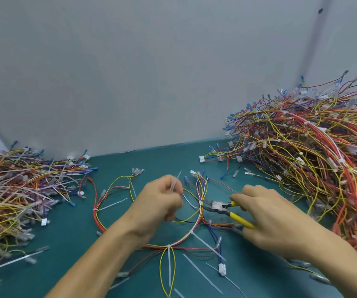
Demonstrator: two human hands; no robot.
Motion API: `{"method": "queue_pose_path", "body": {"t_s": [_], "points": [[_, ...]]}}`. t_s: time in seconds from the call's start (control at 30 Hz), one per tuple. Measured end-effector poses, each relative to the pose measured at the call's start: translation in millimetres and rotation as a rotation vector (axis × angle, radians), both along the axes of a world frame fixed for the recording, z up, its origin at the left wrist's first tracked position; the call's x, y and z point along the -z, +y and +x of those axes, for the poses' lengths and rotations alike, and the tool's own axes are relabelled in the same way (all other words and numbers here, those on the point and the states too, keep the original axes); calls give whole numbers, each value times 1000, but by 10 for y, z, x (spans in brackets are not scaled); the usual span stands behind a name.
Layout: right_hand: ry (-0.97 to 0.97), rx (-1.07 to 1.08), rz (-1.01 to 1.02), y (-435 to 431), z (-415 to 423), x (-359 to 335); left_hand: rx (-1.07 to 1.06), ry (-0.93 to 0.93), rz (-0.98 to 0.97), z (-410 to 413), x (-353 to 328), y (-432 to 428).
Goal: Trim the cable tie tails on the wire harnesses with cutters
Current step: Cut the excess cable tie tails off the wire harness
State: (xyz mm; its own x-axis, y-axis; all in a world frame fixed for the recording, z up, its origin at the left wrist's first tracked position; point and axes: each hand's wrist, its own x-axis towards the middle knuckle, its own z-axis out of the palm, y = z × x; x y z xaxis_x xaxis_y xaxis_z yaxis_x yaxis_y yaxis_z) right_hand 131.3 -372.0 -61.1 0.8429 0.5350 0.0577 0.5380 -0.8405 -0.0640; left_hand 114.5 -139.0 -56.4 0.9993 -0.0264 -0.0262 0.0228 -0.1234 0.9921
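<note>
The right hand (pixel 270 214) has its fingers curled round the yellow handles of the cutters (pixel 220 207). The blades point left, with their tips at a white tie (pixel 200 202) on the harness (pixel 180 240). The left hand (pixel 161 201) hovers just left of that tie, fingers curled, pinching a thin pale tail (pixel 176 182) that sticks up past the knuckles. It is blurred, perhaps more than one strip.

The harness lies as a loop of red, yellow, white and blue wires on the green surface (pixel 72 233), passing under both hands. More ties sit along it, their long tails uncut — one (pixel 169 265) runs straight down from the loop's near side. Loose strips (pixel 202 274) lie on the surface just nearer than the harness.

Left of the harness is a low pile (pixel 16 190) of tangled harnesses. Right of it is a taller heap (pixel 313 160) that climbs against the grey wall (pixel 151 72) behind.
</note>
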Motion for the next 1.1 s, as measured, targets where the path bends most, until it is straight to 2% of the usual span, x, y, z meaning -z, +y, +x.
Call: {"method": "queue_pose_path", "body": {"t_s": [0.17, 0.23, 0.5, 0.7, 0.83, 1.1], "points": [[-27, -15, 32, 22, -20, 33, 120, -274, 710, -265, 277, 63], [-37, -34, 59, 43, -27, 54, 127, -359, 803, -310, 369, 36], [-73, -70, 46, 35, -16, 122, 31, -470, 790, -248, 510, -27], [-49, -68, -4, 65, -30, 120, -15, -282, 603, -208, 479, 5], [-50, -92, -23, 66, -45, 81, 7, -185, 551, -154, 478, 57], [-77, -122, -73, 104, -96, 79, 34, -150, 445, -123, 513, 115]]}}
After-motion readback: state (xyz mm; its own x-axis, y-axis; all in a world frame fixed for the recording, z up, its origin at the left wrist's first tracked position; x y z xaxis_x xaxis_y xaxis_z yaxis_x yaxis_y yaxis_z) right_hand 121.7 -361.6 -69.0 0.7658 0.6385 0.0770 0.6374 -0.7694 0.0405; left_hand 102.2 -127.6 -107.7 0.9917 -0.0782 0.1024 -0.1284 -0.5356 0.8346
